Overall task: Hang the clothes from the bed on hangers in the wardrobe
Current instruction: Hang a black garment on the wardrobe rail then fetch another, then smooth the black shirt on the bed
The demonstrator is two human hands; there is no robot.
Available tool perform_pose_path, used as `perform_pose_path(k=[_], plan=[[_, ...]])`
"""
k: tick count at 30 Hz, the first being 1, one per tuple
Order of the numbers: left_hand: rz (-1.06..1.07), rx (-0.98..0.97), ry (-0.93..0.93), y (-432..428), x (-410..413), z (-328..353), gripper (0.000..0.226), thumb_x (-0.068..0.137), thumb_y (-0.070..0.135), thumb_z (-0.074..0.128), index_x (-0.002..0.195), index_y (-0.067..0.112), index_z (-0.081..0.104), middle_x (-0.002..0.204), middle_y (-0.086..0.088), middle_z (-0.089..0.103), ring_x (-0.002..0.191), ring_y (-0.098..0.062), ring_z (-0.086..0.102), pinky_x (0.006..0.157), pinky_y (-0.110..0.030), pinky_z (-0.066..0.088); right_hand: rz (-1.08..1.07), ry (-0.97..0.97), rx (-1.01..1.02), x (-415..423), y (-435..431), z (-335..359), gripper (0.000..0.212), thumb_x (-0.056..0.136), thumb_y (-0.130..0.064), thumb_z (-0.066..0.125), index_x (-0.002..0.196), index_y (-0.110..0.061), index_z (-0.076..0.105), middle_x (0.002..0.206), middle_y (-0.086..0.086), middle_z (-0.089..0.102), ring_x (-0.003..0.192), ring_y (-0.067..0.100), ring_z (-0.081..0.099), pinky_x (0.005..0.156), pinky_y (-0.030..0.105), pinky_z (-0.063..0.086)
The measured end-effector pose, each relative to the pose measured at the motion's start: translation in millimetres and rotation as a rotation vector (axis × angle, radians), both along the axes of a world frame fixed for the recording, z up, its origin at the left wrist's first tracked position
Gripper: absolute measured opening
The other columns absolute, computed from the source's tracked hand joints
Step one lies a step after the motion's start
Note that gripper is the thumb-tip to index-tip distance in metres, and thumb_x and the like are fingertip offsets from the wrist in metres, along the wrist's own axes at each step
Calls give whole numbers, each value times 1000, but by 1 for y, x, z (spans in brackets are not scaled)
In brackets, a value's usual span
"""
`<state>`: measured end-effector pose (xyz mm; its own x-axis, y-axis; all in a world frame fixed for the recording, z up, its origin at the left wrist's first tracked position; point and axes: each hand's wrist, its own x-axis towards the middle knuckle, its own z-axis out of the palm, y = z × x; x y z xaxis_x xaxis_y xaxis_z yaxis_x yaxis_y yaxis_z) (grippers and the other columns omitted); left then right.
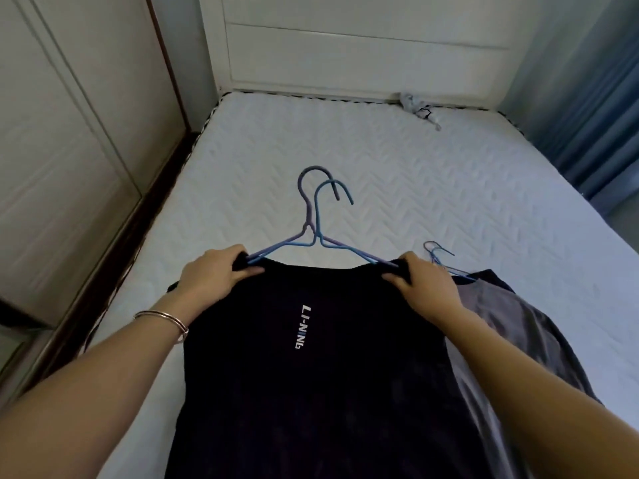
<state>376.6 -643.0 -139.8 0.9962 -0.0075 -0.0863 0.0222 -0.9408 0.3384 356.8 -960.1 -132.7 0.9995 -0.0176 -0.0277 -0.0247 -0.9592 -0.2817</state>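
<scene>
**A:** Where was the black shirt [311, 375]?

**B:** It lay flat on the mattress [380, 160] right in front of you. White lettering was up and the neck end pointed at the headboard [363, 46]. Two wire hangers [313, 216], one blue and one purplish, sat stacked in the neck, with their hooks out over bare mattress.

**A:** Your hands?

**B:** Your left hand [214, 274] gripped the shirt's left shoulder, fingers curled over the fabric and the hanger ends. Your right hand [422, 285] pinched the right shoulder the same way. You had bangles [162, 319] on your left wrist.

**A:** What was around it, anything in the way?

**B:** A grey garment [511, 323] lay touching the shirt on your right, and your right forearm crossed over it. Another pair of hangers [439, 257] poked out of its top, just beside your right hand. A small crumpled grey item [418, 108] sat well apart, against the headboard. Panelled doors [69, 133] ran along your left side of the bed, and a blue curtain [587, 98] hung on your right.
</scene>
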Motion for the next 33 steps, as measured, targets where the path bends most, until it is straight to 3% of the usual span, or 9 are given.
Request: perform_pose_path(k=[4,8,11,13,17,21,24,27,33], plan=[[62,168,-169,-26,63,-51,43,81,54,54,108,22,60,115,-7,51,111,-31,39,88,-37,31,-86,-56,-232,68,-1,-59,44,91,-46,43,117,-11,52,118,13,59,117,31,43,96,42,30],[231,-24,-182,-45,100,-117,48,88,25,55,133,14,42,142,-13,30,125,-36,30,101,-43,30,-241,-80,-14,106,14,-126,47,94,-31,46,132,-6,38,136,16,41,122,36,37,97,45,33],[203,-29,-68,-48,84,-180,49,90,21,51,136,10,37,144,-13,30,130,-35,31,105,-43,29,-79,102,44,92,22,-192,50,94,-32,45,138,-11,34,143,13,35,127,34,36,101,45,35],[89,4,61,-49,58,-225,50,91,28,49,138,13,37,148,-12,29,135,-31,28,109,-42,27,23,301,-1,70,21,-233,54,95,-39,40,144,-20,26,153,8,23,139,30,24,112,45,25],[-65,29,299,-61,29,-289,57,94,49,30,146,28,18,158,-2,4,146,-23,-3,118,-42,1,68,569,-89,53,9,-284,56,97,-47,25,148,-31,8,159,-2,-1,147,23,-3,119,44,0],[-40,122,318,-68,35,-325,71,84,69,11,146,35,3,158,1,-10,144,-23,-16,115,-48,-9,64,488,-153,76,6,-295,49,97,-46,23,143,-31,29,155,-1,21,143,22,15,115,43,13],[-45,181,209,-67,40,-343,88,71,78,-9,144,36,14,158,-5,6,145,-28,-2,114,-53,2,12,208,-81,113,14,-292,36,96,-37,36,120,-20,57,130,3,50,124,24,39,103,39,29],[-44,235,140,-64,41,-353,73,84,67,-1,138,32,33,150,-9,33,140,-31,23,108,-58,22,-66,61,79,164,25,-292,32,94,-27,45,120,-12,54,129,9,48,121,29,41,98,39,33],[-63,273,85,-61,42,-368,61,85,61,22,137,32,31,149,-9,34,139,-29,17,107,-57,22,-148,243,21,237,36,-298,43,95,-26,44,133,-6,40,138,17,41,128,36,33,102,46,31]])
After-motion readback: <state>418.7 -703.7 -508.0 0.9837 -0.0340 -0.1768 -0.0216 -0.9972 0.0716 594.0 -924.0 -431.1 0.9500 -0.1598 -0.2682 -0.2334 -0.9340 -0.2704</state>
